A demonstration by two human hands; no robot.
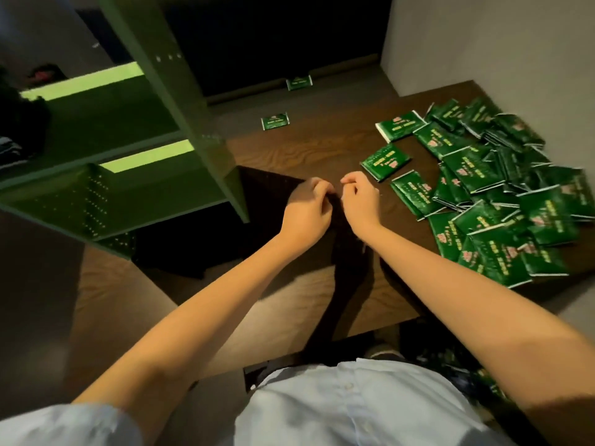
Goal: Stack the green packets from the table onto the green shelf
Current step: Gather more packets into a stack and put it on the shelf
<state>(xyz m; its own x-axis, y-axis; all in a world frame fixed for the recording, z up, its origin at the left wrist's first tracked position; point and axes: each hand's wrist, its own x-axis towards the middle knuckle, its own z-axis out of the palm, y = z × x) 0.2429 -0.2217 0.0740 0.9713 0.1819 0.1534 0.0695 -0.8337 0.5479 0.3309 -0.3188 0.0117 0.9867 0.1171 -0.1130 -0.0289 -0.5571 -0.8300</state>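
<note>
Pale blue buttoned shirt (338, 410)

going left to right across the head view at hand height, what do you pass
shelf → left hand → right hand → packets piled on the table

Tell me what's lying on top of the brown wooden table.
A heap of glossy green packets covers the right side of the brown wooden table, a few lying singly at the heap's left edge. Lower packets are covered, so their count cannot be told.
</note>
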